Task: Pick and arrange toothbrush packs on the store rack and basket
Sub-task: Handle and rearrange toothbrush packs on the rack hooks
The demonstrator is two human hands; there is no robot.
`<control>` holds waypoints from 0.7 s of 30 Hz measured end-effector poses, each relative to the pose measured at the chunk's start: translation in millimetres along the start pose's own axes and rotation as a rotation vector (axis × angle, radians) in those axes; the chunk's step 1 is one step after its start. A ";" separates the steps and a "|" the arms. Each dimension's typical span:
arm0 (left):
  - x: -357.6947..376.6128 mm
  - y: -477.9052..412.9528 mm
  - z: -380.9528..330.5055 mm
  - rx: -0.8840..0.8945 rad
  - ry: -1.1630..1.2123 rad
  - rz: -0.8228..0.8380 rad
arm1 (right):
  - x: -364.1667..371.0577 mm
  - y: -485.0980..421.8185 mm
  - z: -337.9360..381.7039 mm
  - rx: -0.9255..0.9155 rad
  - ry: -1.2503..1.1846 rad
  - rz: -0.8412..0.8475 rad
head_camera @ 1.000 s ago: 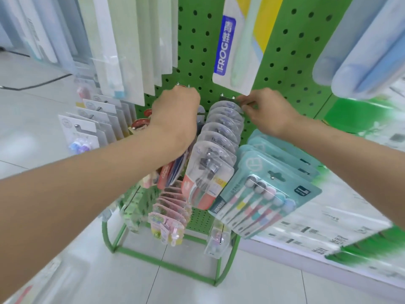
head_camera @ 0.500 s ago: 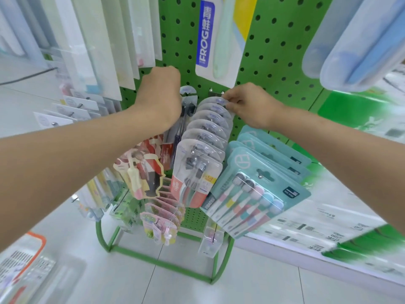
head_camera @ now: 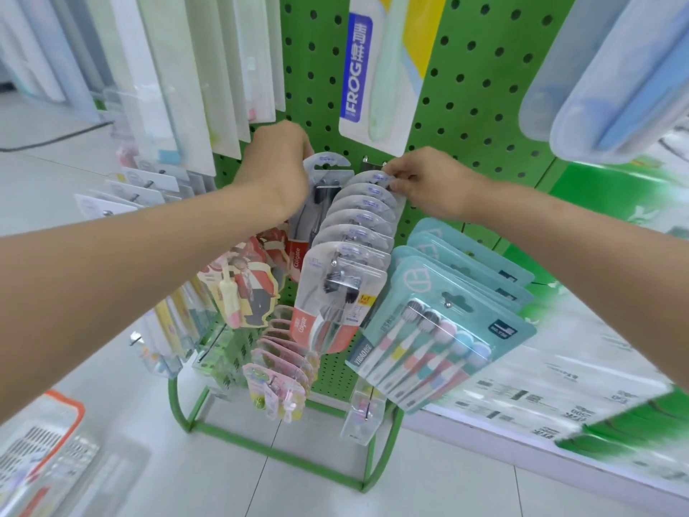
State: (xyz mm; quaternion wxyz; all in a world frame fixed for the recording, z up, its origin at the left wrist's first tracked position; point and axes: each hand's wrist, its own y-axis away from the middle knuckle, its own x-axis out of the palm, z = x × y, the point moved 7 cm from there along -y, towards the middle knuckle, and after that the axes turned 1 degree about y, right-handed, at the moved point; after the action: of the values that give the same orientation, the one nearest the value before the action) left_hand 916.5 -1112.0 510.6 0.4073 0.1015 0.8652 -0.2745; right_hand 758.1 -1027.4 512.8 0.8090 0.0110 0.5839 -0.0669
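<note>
The floor [head_camera: 428, 490] is white tile, and it is shiny. Down by my left side sits a basket [head_camera: 69, 401] with an orange rim. There are packs in it, but they are too blurry for me to tell what kind. Both my bare arms reach out over the floor to a green rack [head_camera: 477, 87] that stands on it. The rack has a board full of little round holes, and hooks stick out of the board.

Low on the rack hang little pink packs [head_camera: 276, 352], one in front of the other. Closer to me on the right hang big blue-green packs [head_camera: 466, 304]. The front one shows five brushes with heads of many colours. Just left of those is a row of clear toothbrush packs [head_camera: 358, 225] with red bottoms, fanned out one behind the next.

My right hand [head_camera: 428, 181] is at the far end of that row. My thumb and fingertips pinch the round top of the last pack [head_camera: 369, 179], the one nearest the board. My left hand [head_camera: 277, 162] is up at the same height, just left of the row. Its back faces me and its fingers curl away where I cannot see them. It touches the edge of a lone pack [head_camera: 326, 167] with dark brushes that hangs by the board, but I cannot tell if it grips that pack.

Above my hands hangs a pack with FROG [head_camera: 376, 69] on it. Long white packs [head_camera: 179, 69] hang at the upper left.
</note>
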 end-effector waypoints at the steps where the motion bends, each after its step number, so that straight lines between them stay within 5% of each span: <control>1: 0.3 1.5 -0.7 0.021 -0.016 -0.028 | -0.3 0.5 0.8 -0.001 0.002 0.001; 15: -7.6 14.4 -29.1 0.156 -0.319 -0.091 | -1.8 -0.4 4.8 0.016 0.039 0.023; 21: 7.3 4.2 -15.3 0.138 -0.150 -0.066 | 1.2 -0.4 3.8 0.021 0.039 0.022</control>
State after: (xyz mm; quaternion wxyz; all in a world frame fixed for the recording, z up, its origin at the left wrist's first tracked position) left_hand 903.5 -1100.3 511.4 0.4537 0.0800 0.8142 -0.3534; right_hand 762.1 -1028.3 513.0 0.7981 0.0274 0.5985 -0.0639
